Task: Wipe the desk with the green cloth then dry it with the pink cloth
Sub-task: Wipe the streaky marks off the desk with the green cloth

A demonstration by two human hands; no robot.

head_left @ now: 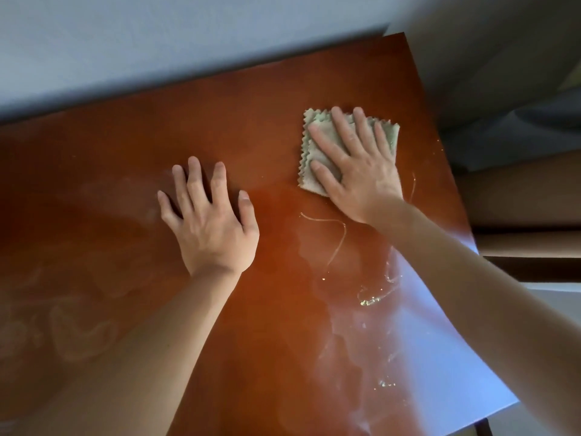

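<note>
On the right side of the desk (pixel 125 171), the right hand (pixel 361 171) is laid flat on the green cloth (pixel 317 143). Its fingers (pixel 344 127) are held straight and a little apart, and they are pressed down on top of the cloth. Nothing is pinched or gripped; the cloth is only held under the palm and the fingers. The thumb is laid on the near left part of the cloth.

The left hand (pixel 210 221) is laid flat on the bare wood near the middle of the desk, well apart from the cloth. Its fingers are spread wide, and the thumb is stuck out toward the right hand. Nothing is held in it. Both arms are bare and are stretched out from the near edge of the picture.

The green cloth is folded into a small square with zigzag edges. It is seen near the far right corner of the desk, close to the right edge. Its colour is pale and dull.

The desk top is made of shiny red-brown wood. Thin wet lines and small shiny drops (pixel 371 297) are seen on the wood near the right arm. Pale cloudy smears (pixel 78 335) are seen on the near left part. A blue-white glare (pixel 440 341) is spread over the near right corner.

A grey wall (pixel 157 42) is seen behind the far edge of the desk.
</note>
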